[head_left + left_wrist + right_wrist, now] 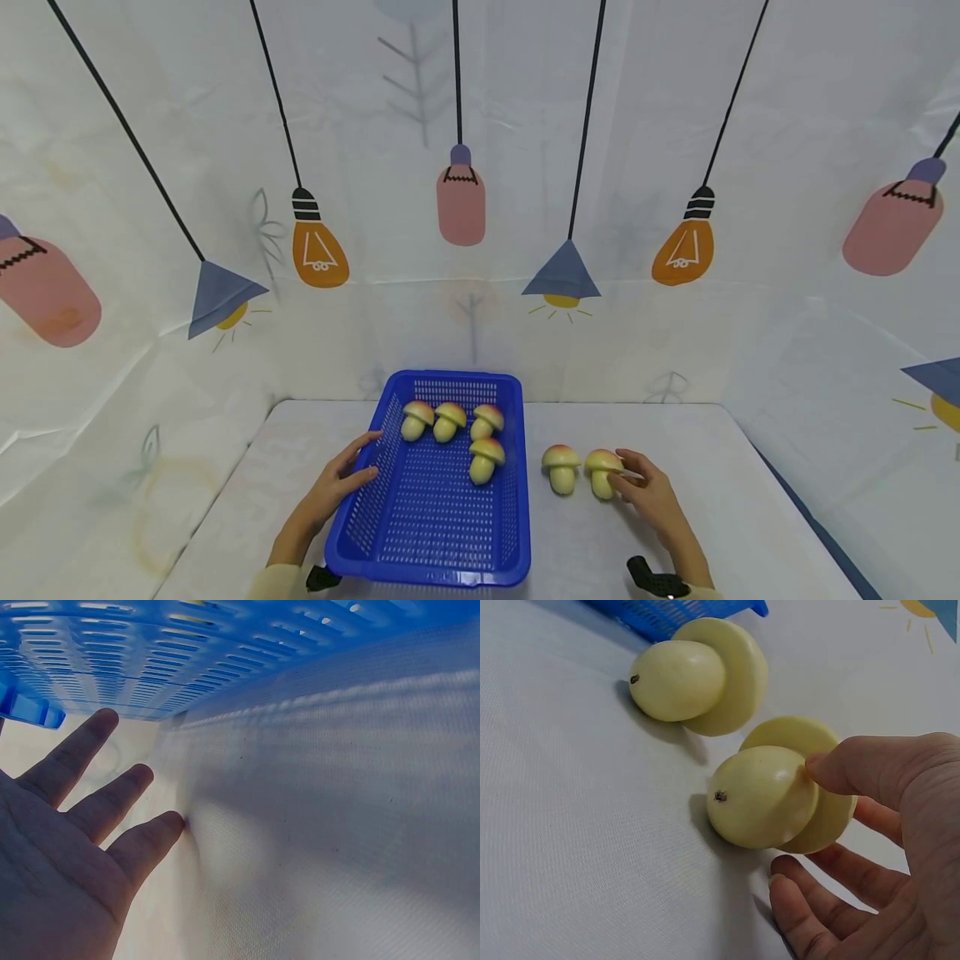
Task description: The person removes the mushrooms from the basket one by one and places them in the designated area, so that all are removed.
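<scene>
My left hand [337, 481] touches the left side of a blue plastic basket [336, 533], thumb and a finger at its rim. In the left wrist view, several straight fingers [112, 806] of that hand stand apart beneath the basket's slotted wall [172, 656]. On the white table, my right hand [647, 490] pinches a toy mushroom [602, 463] with a yellow-and-red cap. Its thumb [836, 766] lies against the pale mushroom [761, 799], and the other fingers are partly behind the cap. Another toy mushroom [562, 467] stands just left of it.
Several similar mushrooms [449, 420] lie toward the far end and right side of the basket. The white table [720, 500] backs onto a white sheet [375, 333] printed with hanging lamps. A dark strap [656, 579] is on the right wrist.
</scene>
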Demonstrator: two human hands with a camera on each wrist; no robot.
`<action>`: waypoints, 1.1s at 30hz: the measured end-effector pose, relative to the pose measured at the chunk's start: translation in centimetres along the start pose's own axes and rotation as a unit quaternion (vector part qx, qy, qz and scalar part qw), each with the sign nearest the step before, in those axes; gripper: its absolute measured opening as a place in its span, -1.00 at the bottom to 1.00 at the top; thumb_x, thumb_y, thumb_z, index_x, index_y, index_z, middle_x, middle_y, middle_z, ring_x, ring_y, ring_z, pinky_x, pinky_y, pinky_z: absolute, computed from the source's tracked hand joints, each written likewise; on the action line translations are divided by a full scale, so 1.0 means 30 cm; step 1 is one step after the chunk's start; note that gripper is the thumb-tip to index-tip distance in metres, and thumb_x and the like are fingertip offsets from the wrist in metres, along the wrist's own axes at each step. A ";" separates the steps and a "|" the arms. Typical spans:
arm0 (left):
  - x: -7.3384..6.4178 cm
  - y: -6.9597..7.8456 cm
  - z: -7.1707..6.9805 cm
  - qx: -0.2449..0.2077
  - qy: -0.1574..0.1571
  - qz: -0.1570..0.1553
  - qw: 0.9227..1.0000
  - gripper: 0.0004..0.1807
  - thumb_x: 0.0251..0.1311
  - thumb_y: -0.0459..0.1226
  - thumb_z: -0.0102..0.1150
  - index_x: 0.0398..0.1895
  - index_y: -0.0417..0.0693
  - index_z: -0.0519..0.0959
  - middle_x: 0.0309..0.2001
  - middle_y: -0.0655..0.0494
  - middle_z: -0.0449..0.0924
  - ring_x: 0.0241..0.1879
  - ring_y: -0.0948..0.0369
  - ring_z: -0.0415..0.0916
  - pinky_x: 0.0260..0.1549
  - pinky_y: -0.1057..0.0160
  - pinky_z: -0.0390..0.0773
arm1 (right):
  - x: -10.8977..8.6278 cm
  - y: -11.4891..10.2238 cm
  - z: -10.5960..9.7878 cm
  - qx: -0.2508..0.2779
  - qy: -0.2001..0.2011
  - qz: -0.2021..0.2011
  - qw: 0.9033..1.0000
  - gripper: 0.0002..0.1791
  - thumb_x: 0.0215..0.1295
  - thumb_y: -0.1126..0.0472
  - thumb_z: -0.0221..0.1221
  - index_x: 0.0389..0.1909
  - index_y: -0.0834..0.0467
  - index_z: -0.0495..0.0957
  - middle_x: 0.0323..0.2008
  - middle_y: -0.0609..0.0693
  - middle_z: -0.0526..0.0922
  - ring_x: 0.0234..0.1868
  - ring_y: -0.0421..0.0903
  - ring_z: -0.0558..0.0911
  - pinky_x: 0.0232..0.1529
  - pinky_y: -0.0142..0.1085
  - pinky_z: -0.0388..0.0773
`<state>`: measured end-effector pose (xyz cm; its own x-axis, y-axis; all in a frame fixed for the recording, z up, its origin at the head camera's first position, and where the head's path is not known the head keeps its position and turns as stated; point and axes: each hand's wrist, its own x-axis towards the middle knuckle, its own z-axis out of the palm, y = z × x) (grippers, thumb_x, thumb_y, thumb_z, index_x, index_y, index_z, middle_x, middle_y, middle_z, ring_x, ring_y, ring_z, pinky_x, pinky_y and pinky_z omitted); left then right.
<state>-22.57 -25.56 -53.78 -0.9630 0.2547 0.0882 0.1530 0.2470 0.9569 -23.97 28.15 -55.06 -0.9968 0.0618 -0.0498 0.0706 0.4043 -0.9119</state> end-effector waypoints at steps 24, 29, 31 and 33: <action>0.003 0.001 0.002 0.000 0.006 -0.010 1.000 -0.35 0.49 -0.22 0.06 0.59 0.04 0.18 0.41 -0.45 0.32 0.19 -0.15 0.52 -0.08 0.24 0.64 | -0.006 0.002 0.005 -0.003 0.008 0.004 1.000 -0.33 0.35 0.06 0.35 0.40 0.22 0.41 0.30 0.35 0.52 0.14 0.13 0.67 -0.19 -0.35 0.63; 0.002 -0.002 0.002 0.000 0.006 -0.008 1.000 -0.35 0.49 -0.23 0.05 0.60 0.04 0.18 0.41 -0.46 0.32 0.18 -0.14 0.54 -0.09 0.23 0.65 | -0.012 -0.008 -0.011 -0.018 0.002 -0.015 1.000 -0.31 0.37 0.04 0.34 0.42 0.23 0.39 0.32 0.37 0.50 0.19 0.20 0.64 -0.16 -0.32 0.63; 0.002 -0.002 0.002 -0.002 0.005 -0.008 1.000 -0.35 0.49 -0.23 0.05 0.60 0.05 0.18 0.40 -0.46 0.32 0.17 -0.15 0.54 -0.09 0.23 0.65 | -0.013 -0.017 -0.019 -0.035 0.005 -0.023 0.999 -0.31 0.38 0.02 0.32 0.42 0.23 0.39 0.33 0.36 0.49 0.23 0.25 0.60 -0.08 -0.25 0.64; 0.002 -0.003 0.002 -0.003 0.005 -0.008 1.000 -0.35 0.49 -0.23 0.05 0.60 0.04 0.18 0.40 -0.47 0.31 0.17 -0.15 0.54 -0.09 0.22 0.66 | -0.012 -0.030 -0.027 -0.052 0.009 -0.033 0.998 -0.32 0.40 0.02 0.30 0.42 0.23 0.38 0.35 0.35 0.48 0.28 0.31 0.55 0.04 -0.13 0.65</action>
<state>-22.62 -25.51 -53.88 -0.9673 0.2422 0.0750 0.1357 0.2446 0.9601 -23.66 28.50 -53.89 -0.9987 0.0480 0.0182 0.0083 0.5009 -0.8655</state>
